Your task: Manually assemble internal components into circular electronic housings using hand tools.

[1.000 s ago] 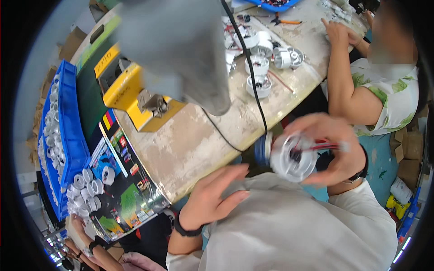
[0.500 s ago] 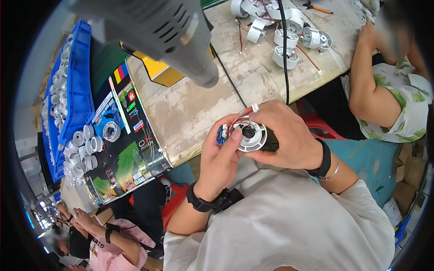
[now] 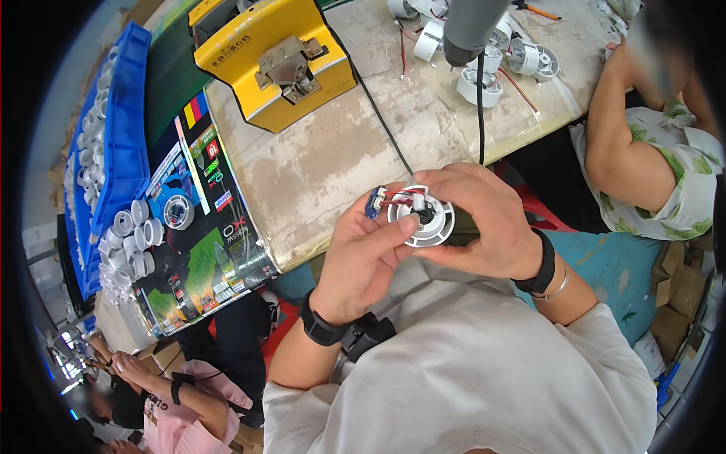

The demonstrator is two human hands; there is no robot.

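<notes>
Off the bench's (image 3: 302, 185) near edge, fingers of left hand (image 3: 359, 259) and right hand (image 3: 490, 227) are pinching a round white plastic housing (image 3: 441, 231); a small white plug (image 3: 419, 203) is now lying over it, apparently drawing wires (image 3: 398, 202) inward.

At eleven o'clock our workbench (image 3: 302, 181) holds a yellow machine (image 3: 276, 68); at one, white wired housings (image 3: 522, 59); at nine, a printed mat (image 3: 197, 265).

Smooth plastic round housing (image 3: 432, 225)
</notes>
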